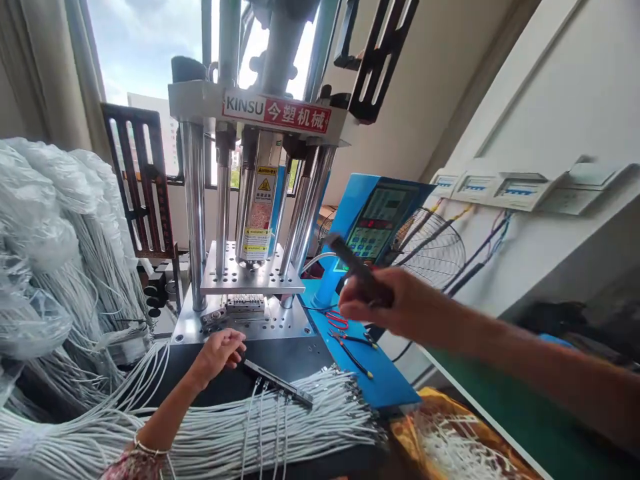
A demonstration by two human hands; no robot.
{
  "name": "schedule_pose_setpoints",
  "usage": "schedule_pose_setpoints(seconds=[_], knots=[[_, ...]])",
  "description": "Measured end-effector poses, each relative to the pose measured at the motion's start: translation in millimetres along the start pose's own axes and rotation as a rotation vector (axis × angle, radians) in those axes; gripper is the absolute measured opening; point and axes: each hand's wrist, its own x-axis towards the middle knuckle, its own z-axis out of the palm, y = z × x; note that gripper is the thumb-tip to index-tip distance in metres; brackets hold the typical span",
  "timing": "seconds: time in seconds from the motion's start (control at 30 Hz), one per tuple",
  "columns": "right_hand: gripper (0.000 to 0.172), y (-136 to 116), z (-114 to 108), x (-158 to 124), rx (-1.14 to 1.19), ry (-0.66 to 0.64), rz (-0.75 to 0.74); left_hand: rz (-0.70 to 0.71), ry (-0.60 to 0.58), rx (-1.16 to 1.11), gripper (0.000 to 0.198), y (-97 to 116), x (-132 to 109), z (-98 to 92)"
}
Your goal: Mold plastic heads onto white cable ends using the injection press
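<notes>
My right hand [373, 297] is raised in front of the control panel, its fingers wrapped round a dark bar-shaped piece [353, 260], blurred by motion. Lower down, my left hand [220, 353] hovers before the press base with curled fingers; whether something small is in them is hidden. Just right of its fingertips, a long dark metal mould bar [277, 383] lies across a bundle of white cables [220, 427]. Several cables run out of the bar toward me. Inside the press [253, 270], a metal mould block [245, 305] sits on the base plate.
A blue control box [373, 213] stands right of the press. Red-handled pliers [337, 320] and cutters [355, 353] lie on the blue surface. Bagged white cables [75, 233] hang at the left. A yellow bag [425, 427] of white plastic scraps is at lower right.
</notes>
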Motion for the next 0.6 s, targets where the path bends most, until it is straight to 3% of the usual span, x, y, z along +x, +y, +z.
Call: schedule_pose_setpoints(seconds=[0.07,0.1,0.17,0.23,0.33,0.43,0.5,0.6], knots=[[0.023,25.7,70.4,-23.2,0.184,-0.371,0.163,0.033,-0.024,-0.101,0.062,19.2,-8.0,9.5],[0.024,37.8,101.0,-28.4,0.263,-0.482,0.23,0.047,-0.056,-0.122,0.064,25.6,-12.0,15.2],[0.026,56.6,148.6,-28.7,0.374,-0.596,0.331,0.053,-0.104,-0.1,0.067,29.2,-18.9,26.6],[0.029,65.7,177.3,-20.7,0.386,-0.659,0.345,0.038,-0.087,-0.021,0.069,22.1,-24.1,35.0],[0.038,66.3,194.5,-4.5,0.357,-0.771,0.314,-0.017,-0.023,0.038,0.064,6.4,-28.4,37.1],[0.04,71.9,200.4,12.6,0.503,-0.832,0.202,-0.064,0.026,-0.008,0.054,2.4,-25.5,25.9],[0.034,85.4,205.3,27.1,0.652,-0.787,0.09,-0.066,0.116,0.009,0.051,5.8,-16.4,13.3],[0.033,113.0,215.7,56.6,0.737,-0.611,0.022,-0.042,0.276,0.197,0.051,9.1,11.0,-7.2]])
